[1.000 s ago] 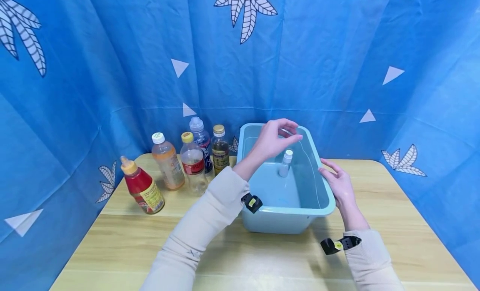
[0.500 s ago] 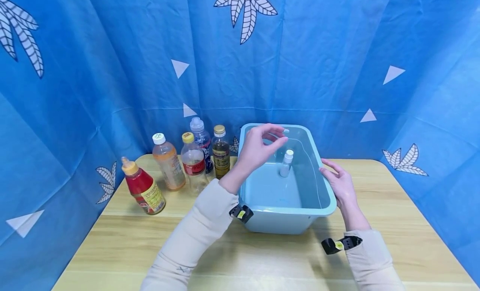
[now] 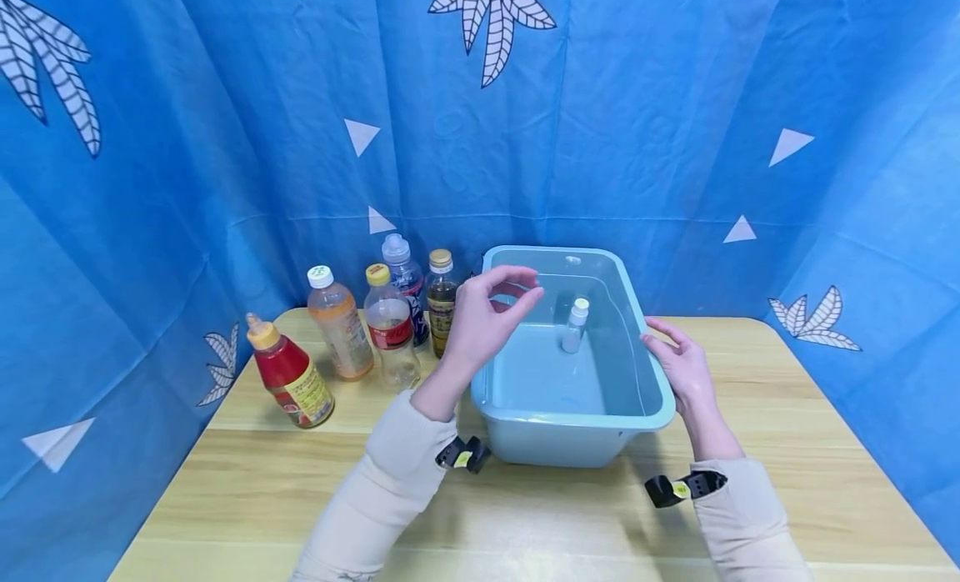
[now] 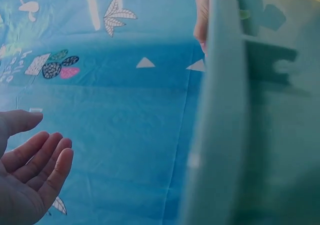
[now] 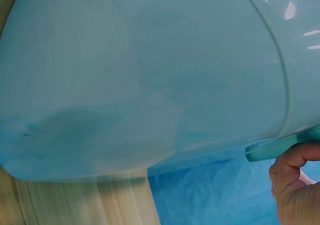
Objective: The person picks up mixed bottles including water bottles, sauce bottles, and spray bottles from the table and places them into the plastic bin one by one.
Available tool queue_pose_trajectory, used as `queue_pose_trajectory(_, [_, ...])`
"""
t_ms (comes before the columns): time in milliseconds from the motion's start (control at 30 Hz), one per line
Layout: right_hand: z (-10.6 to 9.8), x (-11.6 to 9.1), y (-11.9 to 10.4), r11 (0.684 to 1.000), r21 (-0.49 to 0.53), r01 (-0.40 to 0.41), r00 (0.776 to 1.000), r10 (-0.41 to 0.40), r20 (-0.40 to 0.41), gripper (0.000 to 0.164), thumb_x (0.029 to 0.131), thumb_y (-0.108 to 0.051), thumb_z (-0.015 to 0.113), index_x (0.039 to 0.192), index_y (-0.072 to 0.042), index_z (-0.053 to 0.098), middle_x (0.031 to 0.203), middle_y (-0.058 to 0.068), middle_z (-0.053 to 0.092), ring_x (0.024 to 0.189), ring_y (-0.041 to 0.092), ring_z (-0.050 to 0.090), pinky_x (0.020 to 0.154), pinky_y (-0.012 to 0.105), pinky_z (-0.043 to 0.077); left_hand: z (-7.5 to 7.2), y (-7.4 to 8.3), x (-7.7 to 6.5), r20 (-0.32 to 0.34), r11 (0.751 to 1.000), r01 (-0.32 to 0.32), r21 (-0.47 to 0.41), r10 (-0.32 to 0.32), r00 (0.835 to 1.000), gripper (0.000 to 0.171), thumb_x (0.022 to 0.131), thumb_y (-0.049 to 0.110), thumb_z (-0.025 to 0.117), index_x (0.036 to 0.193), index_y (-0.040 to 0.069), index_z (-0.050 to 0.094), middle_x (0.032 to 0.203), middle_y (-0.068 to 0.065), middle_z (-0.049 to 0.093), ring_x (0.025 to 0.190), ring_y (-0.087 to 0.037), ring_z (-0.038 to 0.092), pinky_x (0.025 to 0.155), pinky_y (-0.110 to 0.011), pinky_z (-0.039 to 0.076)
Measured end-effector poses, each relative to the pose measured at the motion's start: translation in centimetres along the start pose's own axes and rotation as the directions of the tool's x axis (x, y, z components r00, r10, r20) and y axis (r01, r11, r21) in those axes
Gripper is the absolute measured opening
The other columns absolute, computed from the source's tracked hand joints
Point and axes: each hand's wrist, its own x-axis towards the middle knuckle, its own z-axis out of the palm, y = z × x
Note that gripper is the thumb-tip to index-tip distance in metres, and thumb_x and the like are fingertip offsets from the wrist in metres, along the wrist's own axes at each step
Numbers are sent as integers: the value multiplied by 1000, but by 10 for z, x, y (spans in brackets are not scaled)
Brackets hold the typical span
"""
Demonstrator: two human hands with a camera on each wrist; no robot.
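A light blue plastic basin [image 3: 555,418] sits on the table, with a small clear bottle [image 3: 574,328] with a white cap standing inside. My right hand [image 3: 681,367] grips the basin's right rim; in the right wrist view, the fingers of the right hand [image 5: 297,177] bend round that edge. Above the left rim, my left hand [image 3: 487,319] is in the air with nothing in it. Its fingers are loosely bent, thumb apart, and the left wrist view shows the same bare left hand [image 4: 32,170] beside the basin wall [image 4: 220,110].
Left of the basin stand a red sauce bottle [image 3: 288,373], an orange-banded bottle [image 3: 341,332], a red-labelled bottle [image 3: 392,336], a blue-labelled bottle [image 3: 408,286] and a dark bottle with a gold cap [image 3: 441,307]. A blue curtain [image 3: 637,148] hangs behind the wooden table [image 3: 772,398].
My left hand has moved left and toward me, from above the basin's far part to its left rim. The right hand keeps its grip, and the small bottle stands where it was.
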Motion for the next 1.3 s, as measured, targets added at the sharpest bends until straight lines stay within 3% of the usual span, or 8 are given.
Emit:
queue_pose_trajectory(300, [1, -1, 0, 1000, -26, 12, 1000, -11, 8, 49, 87, -22, 57, 129, -4, 42, 78, -12, 63, 70, 7, 62, 59, 23, 51, -19, -16, -20, -87, 997, 67, -26, -69, 994, 18, 81, 15, 65, 96, 5, 65, 89, -4, 65, 77, -14, 61, 62, -26, 51])
queue_pose_trajectory(633, [0, -1, 1, 1000, 11, 16, 1000, -16, 17, 44, 87, -19, 58, 125, -3, 45, 76, -10, 64, 68, 7, 63, 58, 23, 51, -36, -34, -39, -185, 991, 121, -56, -129, 974, 17, 82, 14, 64, 96, 4, 65, 91, -6, 65, 77, -15, 60, 62, -28, 51])
queue_pose_trajectory(867, [0, -2, 1, 1000, 2, 26, 999, -26, 24, 42, 87, -20, 58, 124, -3, 46, 75, -11, 64, 68, 8, 63, 58, 23, 51, -48, -49, -47, -240, 985, 163, -61, -173, 955, 17, 80, 8, 65, 95, -1, 64, 90, -13, 64, 77, -18, 59, 61, -21, 49])
queue_pose_trajectory(1000, [0, -3, 0, 1000, 11, 23, 999, -24, 27, 40, 86, -20, 58, 122, -4, 47, 75, -10, 64, 68, 8, 63, 58, 23, 51, -57, -56, -50, -289, 983, 164, -80, -181, 940, 19, 80, 4, 65, 97, -4, 62, 92, -18, 62, 79, -21, 58, 60, -18, 48])
queue_pose_trajectory(1167, [1, -3, -1, 1000, 3, 22, 1000, -22, 20, 38, 86, -20, 58, 120, -6, 49, 75, -10, 64, 67, 8, 63, 58, 23, 51, -67, -63, -53, -359, 986, 163, -26, -161, 919, 23, 79, 6, 66, 99, -4, 61, 94, -17, 61, 80, -19, 57, 65, -21, 48])
queue_pose_trajectory(1300, [1, -3, -1, 1000, 2, 14, 1000, -14, 12, 37, 86, -20, 58, 119, -6, 49, 74, -11, 64, 67, 8, 63, 57, 23, 51, -75, -69, -54, -387, 991, 135, -11, -129, 913, 25, 78, 3, 67, 100, -6, 59, 97, -18, 58, 86, -28, 56, 68, -24, 49])
